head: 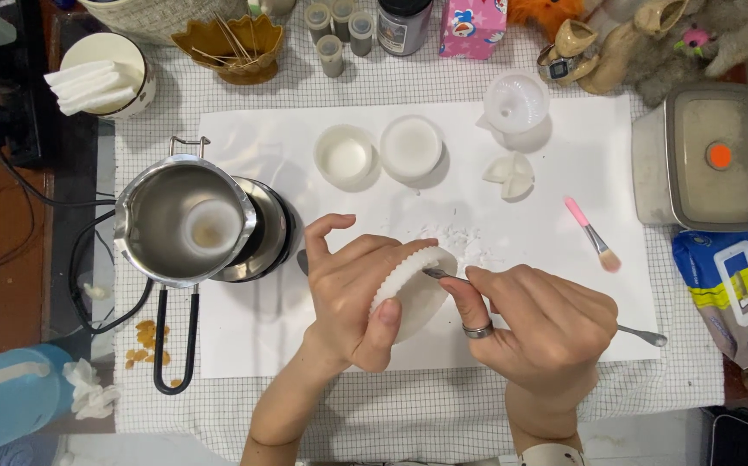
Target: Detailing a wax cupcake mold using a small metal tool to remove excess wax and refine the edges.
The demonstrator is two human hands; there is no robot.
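My left hand (352,293) is wrapped around a white fluted mould (415,289), tipped on edge just above the white paper (245,138), while my right hand (542,324) pinches a thin metal tool (641,335) whose tip is pressed in at the mould's rim. I judge I am in the middle of prying or scraping white wax away from that edge; white crumbs (465,240) lie on the paper just beyond the mould. To my mind the next move calls for a gentle lever along the rim with the left hand's grip firm, so the piece loosens without cracking. Left of the mould a steel pitcher (184,220) sits on a small hotplate (266,229), its black handles pointing toward me. Beyond the mould stand two shallow white cups (378,151), and further right of those a white funnel (516,102) with broken white pieces (509,175) below it. Right of the mould lies a pink-handled brush (592,235), and past that a lidded steel box (706,155) with an orange dot. The surface is covered by a white checked cloth (408,406); along its far edge are small jars, a pink carton, a bowl of sticks and some soft toys, with cables trailing to the left of the pitcher.
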